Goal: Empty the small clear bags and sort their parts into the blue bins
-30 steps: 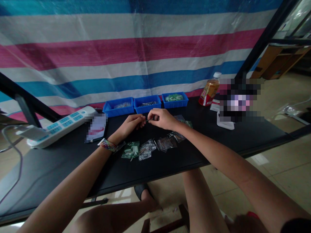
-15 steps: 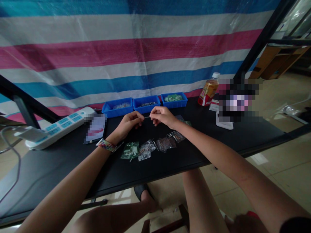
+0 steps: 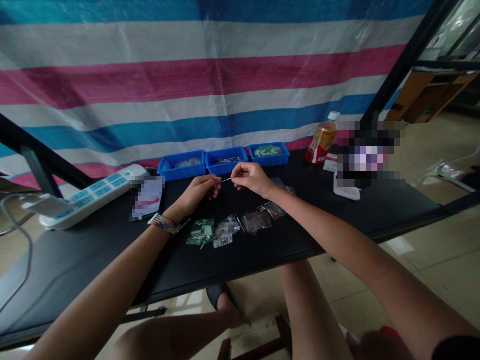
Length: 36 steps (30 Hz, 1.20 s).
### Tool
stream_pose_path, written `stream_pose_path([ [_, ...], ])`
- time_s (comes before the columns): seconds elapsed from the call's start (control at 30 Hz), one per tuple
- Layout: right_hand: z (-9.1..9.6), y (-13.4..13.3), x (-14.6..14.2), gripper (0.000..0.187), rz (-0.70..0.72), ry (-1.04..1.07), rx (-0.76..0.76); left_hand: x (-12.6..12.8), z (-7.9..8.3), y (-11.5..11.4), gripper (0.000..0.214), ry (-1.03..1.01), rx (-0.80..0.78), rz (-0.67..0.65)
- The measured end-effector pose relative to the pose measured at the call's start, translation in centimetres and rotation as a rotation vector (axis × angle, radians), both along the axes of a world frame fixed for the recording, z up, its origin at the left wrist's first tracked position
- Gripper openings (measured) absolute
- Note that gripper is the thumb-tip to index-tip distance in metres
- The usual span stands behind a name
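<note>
A thin metal rod (image 3: 226, 180) spans the gap between my two hands, over the black table. My left hand (image 3: 202, 192) pinches its left end between thumb and forefinger. At its right end, the fingertips of my right hand (image 3: 250, 178) are closed on it. What kind of rod it is, I cannot make out. Just behind my hands stand three blue trays: the left tray (image 3: 165, 171) holds clear pieces, the middle tray (image 3: 214, 170) thin metal pieces, the right tray (image 3: 270, 161) green packets.
Small bags of metal parts lie nearer me: a green bag (image 3: 201, 232), a clear bag (image 3: 225, 231) and a brownish bag (image 3: 255, 222). A power strip (image 3: 105, 192) and a phone (image 3: 148, 199) are at left. A drink bottle (image 3: 321, 142) and a white case (image 3: 346, 189) are at right.
The rod between my hands now slants slightly, its right end higher, and more of it shows. My left fingertips have shifted slightly; both hands stay in nearly the same place.
</note>
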State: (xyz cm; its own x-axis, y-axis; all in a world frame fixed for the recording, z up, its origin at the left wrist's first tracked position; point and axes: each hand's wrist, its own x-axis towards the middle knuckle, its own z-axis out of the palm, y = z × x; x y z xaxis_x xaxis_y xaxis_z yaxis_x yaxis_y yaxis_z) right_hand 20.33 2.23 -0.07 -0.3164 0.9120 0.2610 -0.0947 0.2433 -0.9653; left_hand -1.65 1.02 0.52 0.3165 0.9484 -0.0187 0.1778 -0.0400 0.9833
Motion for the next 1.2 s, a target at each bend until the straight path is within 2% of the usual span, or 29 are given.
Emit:
stream_pose_path([
  [0.13, 0.0, 0.0, 0.1, 0.013, -0.007, 0.010, -0.012, 0.0, 0.1, -0.1, 0.039, 0.002, 0.018, -0.005],
  [0.37, 0.2, -0.1, 0.2, 0.015, 0.020, -0.010, -0.247, 0.2, 0.5, -0.6, 0.034, -0.044, 0.067, 0.019],
  [0.5, 0.2, -0.2, 0.2, 0.016, 0.054, 0.044, -0.284, 0.3, 0.5, -0.6, 0.035, -0.045, 0.097, 0.009],
  [0.73, -0.1, 0.4, 0.3, 0.024, 0.024, 0.216, -0.217, 0.0, 0.2, -0.3, 0.033, -0.073, 0.075, -0.005],
  [0.9, 0.2, 2.0, 0.4, 0.018, -0.211, 0.340, -0.139, 0.0, -0.1, -0.2, 0.033, -0.100, 0.023, 0.018],
  [1.0, 0.0, 2.7, 0.9, 0.013, -0.307, 0.246, -0.129, 0.0, -0.1, -0.2, 0.033, -0.100, 0.014, 0.020],
  [1.1, -0.4, 3.0, 1.7, 0.014, -0.435, 0.053, -0.018, 0.0, -0.2, -0.1, 0.034, -0.090, 0.008, 0.017],
  [1.17, -0.4, 2.8, 2.1, 0.016, -0.401, -0.066, 0.056, -0.1, -0.2, -0.1, 0.034, -0.083, 0.007, 0.011],
  [1.2, -0.3, 2.6, 2.3, 0.016, -0.324, -0.124, 0.078, -0.1, -0.1, -0.1, 0.034, -0.082, 0.007, 0.008],
])
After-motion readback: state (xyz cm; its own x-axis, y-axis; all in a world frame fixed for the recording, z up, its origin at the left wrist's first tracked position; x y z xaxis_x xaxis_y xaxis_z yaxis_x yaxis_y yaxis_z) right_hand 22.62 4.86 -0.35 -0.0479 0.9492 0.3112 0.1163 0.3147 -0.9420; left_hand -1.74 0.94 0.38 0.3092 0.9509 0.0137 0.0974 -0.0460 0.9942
